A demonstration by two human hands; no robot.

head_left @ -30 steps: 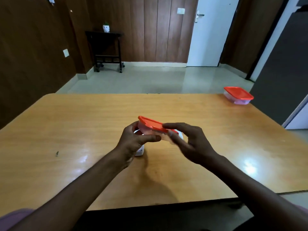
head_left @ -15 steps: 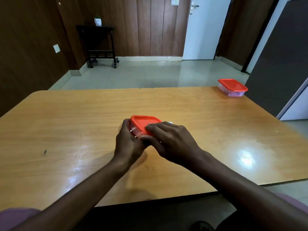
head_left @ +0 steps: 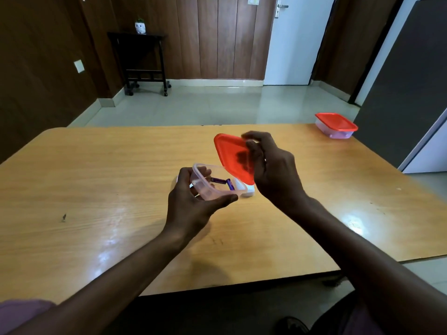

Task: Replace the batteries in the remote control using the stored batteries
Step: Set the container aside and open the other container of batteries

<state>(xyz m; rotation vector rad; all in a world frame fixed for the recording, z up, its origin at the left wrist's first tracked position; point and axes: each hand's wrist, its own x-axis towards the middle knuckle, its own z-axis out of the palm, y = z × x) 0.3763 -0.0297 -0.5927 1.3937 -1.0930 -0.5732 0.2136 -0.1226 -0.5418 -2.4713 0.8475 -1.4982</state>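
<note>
My left hand [head_left: 193, 206] grips a small clear plastic box [head_left: 208, 187] held above the table, tilted toward me. Two purple batteries [head_left: 223, 182] lie inside it. My right hand [head_left: 273, 170] holds the box's red lid [head_left: 233, 158], lifted off and tilted up to the right of the box. A white object, likely the remote control [head_left: 248, 191], lies on the table under the box; most of it is hidden by the box and my hands.
A wooden table [head_left: 96, 189] spreads in front of me. A second clear box with a red lid [head_left: 336, 125] stands at its far right corner. A grey cabinet [head_left: 406, 81] stands right of the table; tiled floor and a dark side table [head_left: 142, 61] lie beyond.
The lid was shut on the box under both hands; now my right hand has pulled it off and raised it, showing the batteries inside.
</note>
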